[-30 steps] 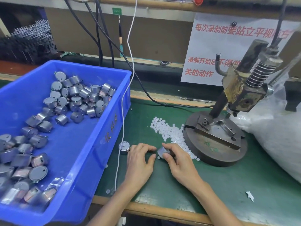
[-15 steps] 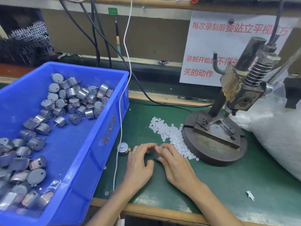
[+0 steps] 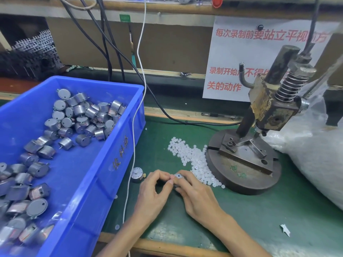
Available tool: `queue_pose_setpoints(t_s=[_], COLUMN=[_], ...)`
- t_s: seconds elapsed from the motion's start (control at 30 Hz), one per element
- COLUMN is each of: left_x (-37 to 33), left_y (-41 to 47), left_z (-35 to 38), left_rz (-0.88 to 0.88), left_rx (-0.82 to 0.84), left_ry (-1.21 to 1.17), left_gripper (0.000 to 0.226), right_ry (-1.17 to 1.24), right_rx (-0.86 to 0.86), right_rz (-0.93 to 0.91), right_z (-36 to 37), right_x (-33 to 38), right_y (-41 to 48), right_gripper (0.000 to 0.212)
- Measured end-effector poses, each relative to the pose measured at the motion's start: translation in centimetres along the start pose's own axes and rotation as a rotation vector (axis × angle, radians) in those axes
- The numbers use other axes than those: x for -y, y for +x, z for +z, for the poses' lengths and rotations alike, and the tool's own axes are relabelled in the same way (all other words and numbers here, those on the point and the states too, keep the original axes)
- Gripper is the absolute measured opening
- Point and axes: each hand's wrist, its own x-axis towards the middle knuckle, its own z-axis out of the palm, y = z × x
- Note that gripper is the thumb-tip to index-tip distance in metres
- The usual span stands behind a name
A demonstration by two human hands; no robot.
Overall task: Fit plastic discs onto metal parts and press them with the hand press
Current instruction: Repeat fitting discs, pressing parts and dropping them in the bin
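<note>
My right hand (image 3: 194, 193) grips a small round metal part (image 3: 178, 176) just above the green mat. My left hand (image 3: 155, 190) meets it from the left, fingertips pinched together at the part's top; what they pinch is too small to tell. A second metal part (image 3: 137, 174) stands on the mat left of my hands. A heap of white plastic discs (image 3: 193, 160) lies between my hands and the hand press (image 3: 259, 127), whose round base sits at the right.
A blue bin (image 3: 104, 175) with several metal parts fills the left. A white cable (image 3: 134, 145) hangs along its right wall. A clear plastic bag (image 3: 315, 154) lies right of the press. Black cables and a paper sign stand at the back. The wooden table edge runs below my wrists.
My hands have closed together: the left fingertips moved right onto the top of the part that the right hand holds, and the part was turned face up.
</note>
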Motion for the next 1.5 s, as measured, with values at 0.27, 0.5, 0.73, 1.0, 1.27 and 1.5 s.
queue_pose_setpoints(t_s=[0.27,0.5,0.73,1.0,1.27,1.5], left_x=[-0.7,-3.8,-8.5,-8.1,-7.2,-7.0], left_y=[-0.3,2.0,6.0,8.6,8.3,8.2], left_z=[0.1,4.3,12.2,16.4,16.8,16.8], left_rz=[0.07,0.219,0.244,0.235,0.201,0.236], left_rx=[0.128,0.137,0.277,0.083,0.025,0.024], left_ry=[0.159,0.167,0.099,0.251,0.203,0.235], left_gripper=[0.035,0.035,0.043,0.044,0.024,0.03], right_ry=[0.182,0.945,1.202,1.03,0.745,0.473], right_rx=[-0.064,-0.473,-0.769,-0.704,-0.932,-0.733], right_rz=[0.149,0.628,0.892,0.989,0.622,0.552], right_z=[0.6,-1.0,-7.7,-10.4,-20.6,-31.7], right_x=[-0.9,-1.4,-3.6,-5.1,-6.4,-7.7], right_y=[-0.6,-0.7,-1.8,-6.2,-0.1,10.4], right_gripper=[0.024,0.023,0.021,0.025,0.025,0.024])
